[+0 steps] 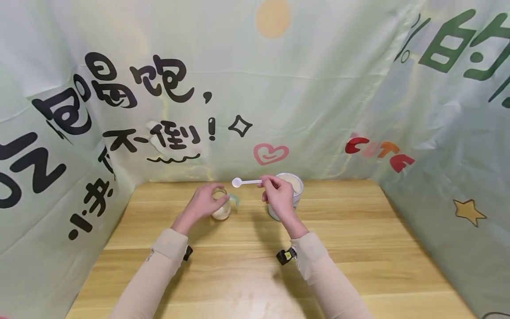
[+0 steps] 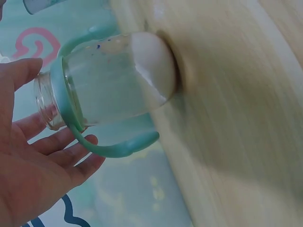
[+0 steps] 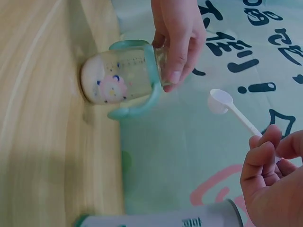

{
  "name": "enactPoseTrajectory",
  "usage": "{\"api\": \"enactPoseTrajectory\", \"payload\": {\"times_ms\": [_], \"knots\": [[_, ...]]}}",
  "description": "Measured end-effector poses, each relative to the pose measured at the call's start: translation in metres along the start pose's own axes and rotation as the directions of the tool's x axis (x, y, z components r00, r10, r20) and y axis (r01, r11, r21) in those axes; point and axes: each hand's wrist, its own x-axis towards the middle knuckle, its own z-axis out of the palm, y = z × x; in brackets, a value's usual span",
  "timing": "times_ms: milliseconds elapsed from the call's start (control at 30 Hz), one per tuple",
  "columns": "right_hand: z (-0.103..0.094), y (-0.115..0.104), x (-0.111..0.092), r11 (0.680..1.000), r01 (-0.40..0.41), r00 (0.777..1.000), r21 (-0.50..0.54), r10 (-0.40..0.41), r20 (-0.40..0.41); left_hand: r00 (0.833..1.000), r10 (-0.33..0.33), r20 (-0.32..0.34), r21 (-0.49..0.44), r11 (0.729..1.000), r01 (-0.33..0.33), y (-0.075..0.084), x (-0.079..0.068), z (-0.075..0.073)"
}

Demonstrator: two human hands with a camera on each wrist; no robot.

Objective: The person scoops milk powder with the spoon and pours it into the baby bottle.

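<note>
A clear baby bottle (image 2: 109, 80) with green side handles (image 2: 113, 149) stands upright on the table, uncapped, its bottom part whitish. My left hand (image 1: 203, 201) holds it at the neck, thumb on one side and fingers on the other. My right hand (image 1: 279, 195) pinches the end of a white measuring scoop (image 3: 220, 100) by its long handle. The scoop's bowl is in the air to the right of the bottle's mouth, apart from it. Behind the right hand is an open can (image 1: 296, 201) with pale powder (image 1: 294, 181) inside, partly covered by that hand.
The wooden table (image 1: 239, 283) reaches back to a printed fabric curtain (image 1: 318, 110), which also hangs along both sides. A black wrist camera (image 1: 285, 256) sits at the right cuff, another at the left.
</note>
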Motion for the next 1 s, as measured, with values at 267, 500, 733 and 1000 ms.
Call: {"api": "enactPoseTrajectory", "payload": {"times_ms": [267, 500, 733, 1000], "knots": [[-0.021, -0.003, 0.005, 0.999, -0.017, 0.999, 0.035, 0.018, -0.044, 1.0, 0.023, 0.011, 0.002, 1.0, -0.023, 0.009, 0.011, 0.007], [-0.043, -0.006, 0.009, 0.999, -0.054, 0.994, -0.004, 0.053, -0.097, 0.998, 0.052, 0.021, -0.005, 0.999, -0.052, 0.023, 0.019, 0.015], [-0.057, -0.007, 0.01, 0.996, -0.09, 0.988, -0.019, 0.087, -0.128, 0.997, 0.078, 0.019, -0.019, 0.997, -0.077, 0.032, 0.024, 0.019], [-0.068, -0.005, 0.01, 0.994, -0.101, 0.983, -0.038, 0.094, -0.16, 0.996, 0.078, 0.045, -0.046, 0.996, -0.076, 0.043, 0.03, 0.024]]}}
